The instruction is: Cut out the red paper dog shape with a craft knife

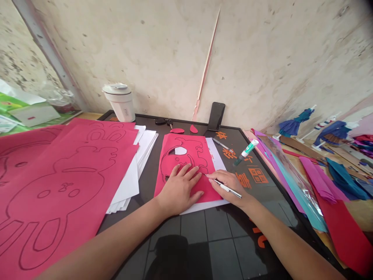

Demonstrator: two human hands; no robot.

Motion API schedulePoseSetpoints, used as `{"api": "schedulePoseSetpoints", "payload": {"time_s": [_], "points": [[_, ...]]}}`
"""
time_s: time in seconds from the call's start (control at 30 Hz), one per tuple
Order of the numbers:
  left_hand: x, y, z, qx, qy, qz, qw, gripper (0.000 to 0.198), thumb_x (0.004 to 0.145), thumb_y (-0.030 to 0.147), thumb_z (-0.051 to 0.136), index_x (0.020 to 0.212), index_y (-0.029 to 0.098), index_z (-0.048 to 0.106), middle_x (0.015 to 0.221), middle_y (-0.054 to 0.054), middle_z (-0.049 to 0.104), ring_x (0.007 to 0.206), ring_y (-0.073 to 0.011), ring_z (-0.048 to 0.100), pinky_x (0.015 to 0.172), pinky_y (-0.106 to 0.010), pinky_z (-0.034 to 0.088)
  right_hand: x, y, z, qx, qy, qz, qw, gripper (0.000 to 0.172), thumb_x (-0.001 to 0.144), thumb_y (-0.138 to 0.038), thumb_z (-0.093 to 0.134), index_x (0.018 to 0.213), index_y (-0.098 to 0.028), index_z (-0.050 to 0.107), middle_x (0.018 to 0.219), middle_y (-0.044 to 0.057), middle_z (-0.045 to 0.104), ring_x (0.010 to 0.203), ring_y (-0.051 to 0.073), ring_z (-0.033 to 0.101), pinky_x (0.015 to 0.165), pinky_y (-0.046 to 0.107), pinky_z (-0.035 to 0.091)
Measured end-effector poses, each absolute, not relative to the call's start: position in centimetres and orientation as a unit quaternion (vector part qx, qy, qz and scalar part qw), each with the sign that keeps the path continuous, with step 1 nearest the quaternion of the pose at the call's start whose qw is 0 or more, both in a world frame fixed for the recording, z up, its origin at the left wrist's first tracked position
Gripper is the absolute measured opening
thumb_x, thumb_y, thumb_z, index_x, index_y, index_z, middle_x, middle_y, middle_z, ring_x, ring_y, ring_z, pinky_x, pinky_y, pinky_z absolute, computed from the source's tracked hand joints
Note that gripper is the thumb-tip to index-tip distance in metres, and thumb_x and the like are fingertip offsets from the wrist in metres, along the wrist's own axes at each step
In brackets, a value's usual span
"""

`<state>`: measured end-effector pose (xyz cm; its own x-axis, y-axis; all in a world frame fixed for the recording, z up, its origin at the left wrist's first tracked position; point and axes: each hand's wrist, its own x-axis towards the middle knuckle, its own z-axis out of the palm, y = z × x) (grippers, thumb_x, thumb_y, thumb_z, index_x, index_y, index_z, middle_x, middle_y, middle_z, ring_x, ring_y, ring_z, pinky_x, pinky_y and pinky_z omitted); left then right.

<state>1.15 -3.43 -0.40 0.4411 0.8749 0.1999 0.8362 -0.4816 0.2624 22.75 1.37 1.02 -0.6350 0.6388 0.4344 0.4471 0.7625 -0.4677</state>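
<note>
A red sheet of paper (214, 190) with a dark-outlined animal drawing lies over white paper (214, 149) on the dark tabletop. Parts of the drawing are cut out, and white shows through one opening. My left hand (180, 188) presses flat on the sheet with its fingers spread, hiding part of the drawing. To its right, my right hand (229, 182) grips a slim silver craft knife (225, 186), its tip at the sheet by the animal's outline. Two small red cut-out pieces, a long one (176, 131) and a rounded one (193, 128), lie beyond the sheet.
Large red sheets with rabbit drawings (84, 182) cover the left, partly over stacked white paper (125, 194). A white cup (119, 103), keys (163, 122) and a phone (216, 116) stand or lie near the wall. A green-white marker (246, 151) and pen (222, 144) lie right; coloured papers (288, 179) beyond.
</note>
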Motion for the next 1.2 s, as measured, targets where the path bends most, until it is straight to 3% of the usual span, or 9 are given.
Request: {"api": "schedulePoseSetpoints", "payload": {"time_s": [0.5, 0.7, 0.83, 0.93, 1.0, 1.1, 1.2], "points": [[1.1, -3.4, -0.3, 0.849, 0.503, 0.151, 0.057, 0.056, 0.098, 0.053, 0.041, 0.142, 0.02, 0.052, 0.153, -0.008, 0.043, 0.14, -0.0375, 0.037, 0.114, -0.061, 0.024, 23.9, 1.7, 1.6, -0.303, -0.891, 0.187, 0.281, 0.019, 0.093, -0.021, 0.055, 0.097, -0.02, 0.074, 0.085, 0.005, 0.077, 0.076, 0.017, 0.073, 0.072, 0.027, 0.057], [0.8, -3.4, -0.4, 0.861, 0.484, 0.15, 0.052, 0.054, 0.099, 0.052, 0.041, 0.142, 0.021, 0.052, 0.153, -0.009, 0.043, 0.139, -0.0376, 0.038, 0.114, -0.061, 0.026, 24.7, 2.3, 0.9, -0.377, -0.825, 0.205, 0.369, 0.024, 0.095, -0.035, 0.057, 0.109, -0.024, 0.072, 0.099, 0.006, 0.078, 0.087, 0.02, 0.075, 0.081, 0.032, 0.061], [0.3, -3.6, 0.5, 0.883, 0.449, 0.125, 0.057, 0.048, 0.101, 0.044, 0.038, 0.143, 0.024, 0.05, 0.154, -0.007, 0.041, 0.142, -0.035, 0.035, 0.115, -0.062, 0.02, 25.1, 3.0, 0.2, -0.405, -0.797, 0.204, 0.399, 0.029, 0.096, -0.039, 0.054, 0.115, -0.023, 0.071, 0.102, 0.006, 0.078, 0.094, 0.022, 0.074, 0.087, 0.036, 0.06], [0.0, -3.7, 1.5, 0.902, 0.419, 0.1, 0.034, 0.041, 0.097, 0.026, 0.043, 0.136, 0.029, 0.057, 0.152, -0.004, 0.046, 0.142, -0.0355, 0.034, 0.114, -0.067, 0.016, 25.3, 3.1, 0.1, -0.402, -0.82, 0.162, 0.373, 0.027, 0.096, -0.037, 0.054, 0.113, -0.025, 0.071, 0.105, 0.006, 0.077, 0.099, 0.023, 0.072, 0.09, 0.039, 0.058], [-0.2, -3.6, 1.9, 0.906, 0.411, 0.1, -0.008, 0.042, 0.089, 0.012, 0.047, 0.122, 0.029, 0.067, 0.148, -0.004, 0.05, 0.139, -0.0363, 0.037, 0.112, -0.066, 0.019, 25.4, 3.0, 0.3, -0.386, -0.84, 0.132, 0.357, 0.026, 0.097, -0.034, 0.054, 0.116, -0.026, 0.069, 0.106, 0.005, 0.077, 0.102, 0.023, 0.071, 0.092, 0.04, 0.056], [-0.2, -3.4, 2.1, 0.891, 0.435, 0.118, -0.059, 0.042, 0.083, 0.0, 0.044, 0.102, 0.023, 0.073, 0.129, -0.01, 0.064, 0.121, -0.033, 0.054, 0.104, -0.057, 0.035, 25.3, 2.9, 0.5, -0.345, -0.871, 0.088, 0.339, 0.028, 0.099, -0.032, 0.051, 0.122, -0.025, 0.065, 0.109, 0.006, 0.076, 0.103, 0.022, 0.07, 0.094, 0.04, 0.052], [0.4, -3.8, 1.9, 0.859, 0.49, 0.137, -0.063, 0.037, 0.091, 0.006, 0.04, 0.109, 0.018, 0.07, 0.105, -0.012, 0.072, 0.093, -0.0285, 0.065, 0.088, -0.049, 0.047, 25.1, 2.9, 0.5, -0.318, -0.898, 0.017, 0.305, 0.027, 0.099, -0.029, 0.05, 0.121, -0.022, 0.064, 0.108, 0.009, 0.076, 0.098, 0.023, 0.071, 0.091, 0.042, 0.049]]}}
